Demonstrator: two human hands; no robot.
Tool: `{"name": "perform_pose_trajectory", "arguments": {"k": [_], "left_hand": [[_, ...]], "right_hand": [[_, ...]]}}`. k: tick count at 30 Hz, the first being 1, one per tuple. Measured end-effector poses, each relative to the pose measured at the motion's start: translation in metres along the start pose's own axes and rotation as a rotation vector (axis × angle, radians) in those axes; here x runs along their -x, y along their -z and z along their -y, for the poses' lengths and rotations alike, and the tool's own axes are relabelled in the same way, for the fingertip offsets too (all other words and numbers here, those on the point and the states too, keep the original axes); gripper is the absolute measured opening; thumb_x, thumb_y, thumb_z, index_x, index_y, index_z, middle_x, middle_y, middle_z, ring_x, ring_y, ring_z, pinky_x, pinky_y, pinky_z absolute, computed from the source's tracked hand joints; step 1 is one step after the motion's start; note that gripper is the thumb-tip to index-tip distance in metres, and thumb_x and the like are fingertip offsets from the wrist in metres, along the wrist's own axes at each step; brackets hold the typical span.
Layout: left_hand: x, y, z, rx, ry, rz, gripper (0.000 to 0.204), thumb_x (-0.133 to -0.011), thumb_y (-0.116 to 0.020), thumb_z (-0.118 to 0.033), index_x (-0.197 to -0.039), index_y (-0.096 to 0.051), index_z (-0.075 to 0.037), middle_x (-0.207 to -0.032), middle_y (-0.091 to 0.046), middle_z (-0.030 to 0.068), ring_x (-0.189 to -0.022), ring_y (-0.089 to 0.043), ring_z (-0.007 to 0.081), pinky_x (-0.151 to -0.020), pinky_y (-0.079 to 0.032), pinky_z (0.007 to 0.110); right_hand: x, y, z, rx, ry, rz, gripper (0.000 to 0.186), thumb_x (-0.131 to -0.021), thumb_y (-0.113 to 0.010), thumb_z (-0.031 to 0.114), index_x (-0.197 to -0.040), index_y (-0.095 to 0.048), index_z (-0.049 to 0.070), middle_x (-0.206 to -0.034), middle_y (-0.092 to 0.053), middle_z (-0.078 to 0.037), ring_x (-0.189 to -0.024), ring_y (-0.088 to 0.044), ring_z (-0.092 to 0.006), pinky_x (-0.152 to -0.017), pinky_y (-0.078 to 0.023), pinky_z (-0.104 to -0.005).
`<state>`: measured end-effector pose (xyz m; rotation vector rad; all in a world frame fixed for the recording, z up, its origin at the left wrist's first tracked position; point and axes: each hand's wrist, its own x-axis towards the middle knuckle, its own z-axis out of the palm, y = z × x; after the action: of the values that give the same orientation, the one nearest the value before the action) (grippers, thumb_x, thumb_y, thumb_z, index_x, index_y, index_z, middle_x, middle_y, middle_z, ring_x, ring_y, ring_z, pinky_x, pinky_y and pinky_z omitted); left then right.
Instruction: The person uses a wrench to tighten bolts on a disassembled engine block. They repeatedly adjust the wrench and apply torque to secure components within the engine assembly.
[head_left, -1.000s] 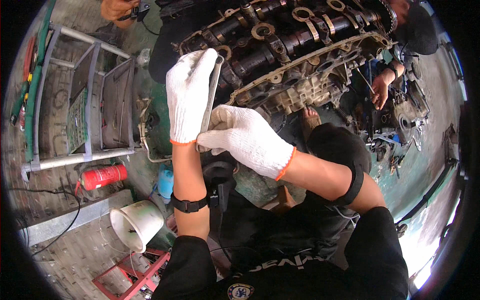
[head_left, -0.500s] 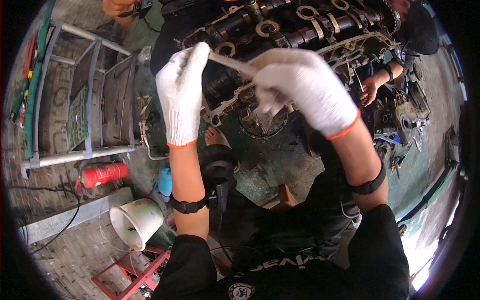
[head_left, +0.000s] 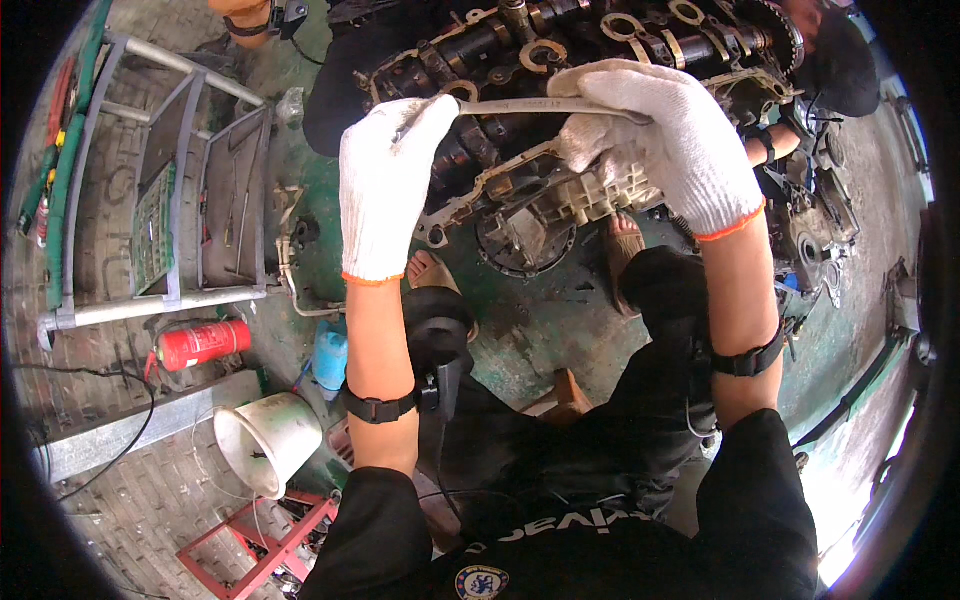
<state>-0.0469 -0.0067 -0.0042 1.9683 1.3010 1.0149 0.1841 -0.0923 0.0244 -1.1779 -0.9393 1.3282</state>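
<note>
I have both hands in white knitted gloves with orange cuffs, closed on a long metal wrench [head_left: 530, 106] held almost horizontally. My left hand [head_left: 392, 180] grips its left end, and my right hand [head_left: 690, 150] has its fingers curled about the other end, partly hiding it. Behind the wrench lies a large, oily engine cylinder head [head_left: 480, 150] with camshafts, loose-looking ring-shaped caps and a toothed sprocket at its far right. Whether the wrench touches the engine I cannot tell.
Co-workers' arms show at top left [head_left: 240, 25] and right [head_left: 762, 150]. Metal parts [head_left: 815, 240] lie to the right. On my left are a metal rack [head_left: 120, 308], red fire extinguisher [head_left: 205, 343], blue container [head_left: 328, 358], white bucket [head_left: 280, 450] and red frame [head_left: 240, 540]. My sandalled feet are below the engine.
The wrench has swung from upright to horizontal. My right hand has moved up and to the right with it, while my left hand has shifted slightly.
</note>
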Motion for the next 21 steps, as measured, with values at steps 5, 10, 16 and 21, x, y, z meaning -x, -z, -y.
{"name": "perform_pose_trajectory", "arguments": {"k": [5, 10, 16, 21], "left_hand": [[-0.001, -0.002, 0.003, 0.038, -0.037, -0.001, 0.037, -0.091, -0.075, -0.029, -0.102, -0.073, 0.007, -0.086, -0.073, 0.0172, -0.074, -0.065, 0.0180, -0.071, -0.051, 0.031], [-0.001, -0.003, 0.005, 0.054, -0.016, 0.006, 0.036, -0.090, -0.074, -0.028, -0.103, -0.073, 0.006, -0.090, -0.074, 0.0180, -0.081, -0.069, 0.0197, -0.074, -0.052, 0.031], [0.001, 0.000, -0.010, 0.139, 0.071, 0.044, 0.034, -0.092, -0.073, -0.025, -0.108, -0.073, 0.005, -0.096, -0.075, 0.0116, -0.086, -0.068, 0.0160, -0.079, -0.051, 0.029], [0.006, 0.008, -0.020, 0.299, 0.177, -0.056, 0.035, -0.094, -0.073, -0.025, -0.109, -0.073, 0.006, -0.095, -0.073, 0.0044, -0.086, -0.061, 0.0085, -0.080, -0.048, 0.024]], "right_hand": [[-0.002, 0.004, 0.009, 0.304, 0.001, 0.125, 0.033, -0.096, -0.060, 0.021, -0.109, -0.071, -0.006, -0.071, -0.070, -0.011, -0.061, -0.068, -0.0176, -0.054, -0.051, -0.0253], [0.007, -0.027, 0.001, 0.087, -0.254, 0.343, 0.037, -0.089, -0.069, 0.025, -0.107, -0.071, -0.008, -0.077, -0.073, -0.013, -0.063, -0.070, -0.0179, -0.056, -0.054, -0.0254], [0.009, -0.083, -0.047, -0.271, -0.317, 0.444, 0.019, -0.092, -0.069, 0.013, -0.106, -0.067, -0.001, -0.093, -0.075, -0.009, -0.080, -0.070, -0.0146, -0.069, -0.055, -0.0259], [0.010, -0.076, -0.031, -0.095, -0.233, 0.493, 0.016, -0.090, -0.065, 0.010, -0.100, -0.067, -0.003, -0.084, -0.074, -0.010, -0.071, -0.069, -0.0146, -0.063, -0.054, -0.0266]]}}
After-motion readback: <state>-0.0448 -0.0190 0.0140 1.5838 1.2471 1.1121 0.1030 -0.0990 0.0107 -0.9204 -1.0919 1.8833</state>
